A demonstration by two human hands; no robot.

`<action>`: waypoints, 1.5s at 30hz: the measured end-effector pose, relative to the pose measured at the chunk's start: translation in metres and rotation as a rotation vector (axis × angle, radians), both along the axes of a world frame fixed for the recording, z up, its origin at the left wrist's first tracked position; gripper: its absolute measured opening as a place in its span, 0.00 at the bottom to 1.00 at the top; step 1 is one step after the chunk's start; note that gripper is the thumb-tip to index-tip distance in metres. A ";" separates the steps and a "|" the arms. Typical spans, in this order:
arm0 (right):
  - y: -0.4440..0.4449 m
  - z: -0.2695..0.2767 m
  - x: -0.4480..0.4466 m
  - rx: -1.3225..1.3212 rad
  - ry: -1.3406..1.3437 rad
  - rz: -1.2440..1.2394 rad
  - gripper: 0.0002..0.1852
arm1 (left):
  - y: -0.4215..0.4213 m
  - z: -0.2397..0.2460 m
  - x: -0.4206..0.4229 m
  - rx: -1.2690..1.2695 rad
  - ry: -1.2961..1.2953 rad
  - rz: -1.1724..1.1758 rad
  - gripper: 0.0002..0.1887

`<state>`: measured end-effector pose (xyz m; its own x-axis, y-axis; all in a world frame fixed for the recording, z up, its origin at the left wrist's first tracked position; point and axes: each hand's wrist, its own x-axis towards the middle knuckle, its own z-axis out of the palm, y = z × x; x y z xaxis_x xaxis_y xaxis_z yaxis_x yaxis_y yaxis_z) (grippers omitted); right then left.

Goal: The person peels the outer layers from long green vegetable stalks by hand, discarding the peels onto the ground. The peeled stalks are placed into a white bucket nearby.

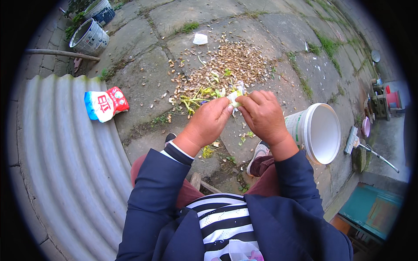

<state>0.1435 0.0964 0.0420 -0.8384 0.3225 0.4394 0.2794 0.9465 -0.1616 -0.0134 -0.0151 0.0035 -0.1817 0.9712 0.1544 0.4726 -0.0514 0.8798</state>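
Both of my hands meet in front of me above the paving. Between the fingertips of my left hand (pixel 209 120) and my right hand (pixel 263 111) is a short pale green vegetable stalk (pixel 235 104). My fingers cover most of it. Just behind the fingertips is something white and thin (pixel 233 96), too small to make out. Beyond and below the hands, yellow-green leaves and stems (pixel 196 99) lie on the ground. They mix into a wide heap of brown shells (pixel 241 62), which look like nut shells.
A white plastic bucket (pixel 297 125) stands by my right leg. Corrugated sheeting (pixel 72 156) runs along my left, with a red, white and blue packet (pixel 106 104) on its edge. Further off are a small white perforated cup (pixel 200 39), paint-stained buckets (pixel 89 37), a wooden pole (pixel 62 53) and a mop (pixel 352 141).
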 end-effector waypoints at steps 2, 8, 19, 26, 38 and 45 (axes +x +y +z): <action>-0.001 -0.002 -0.001 -0.059 0.061 0.007 0.07 | 0.000 -0.004 0.001 -0.050 -0.306 -0.037 0.11; -0.017 -0.012 -0.009 -0.769 0.358 -0.113 0.06 | 0.006 -0.014 0.035 0.140 -0.651 0.102 0.12; -0.020 -0.035 -0.008 -1.922 0.784 0.004 0.10 | 0.008 0.000 0.025 0.188 -0.240 0.126 0.10; -0.004 -0.031 -0.007 -1.976 0.981 -0.029 0.10 | 0.004 -0.003 0.020 0.197 0.017 0.122 0.10; 0.043 -0.009 0.018 -1.795 0.879 0.076 0.06 | -0.001 0.000 0.003 0.033 -0.428 0.056 0.13; 0.002 -0.005 -0.004 -0.587 0.362 0.014 0.08 | 0.000 -0.003 0.011 -0.007 -0.489 0.007 0.13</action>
<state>0.1395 0.0988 0.0369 -0.6776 0.5827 0.4486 0.0989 0.6766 -0.7296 -0.0029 -0.0152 0.0001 -0.2383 0.9702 0.0428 0.0046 -0.0430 0.9991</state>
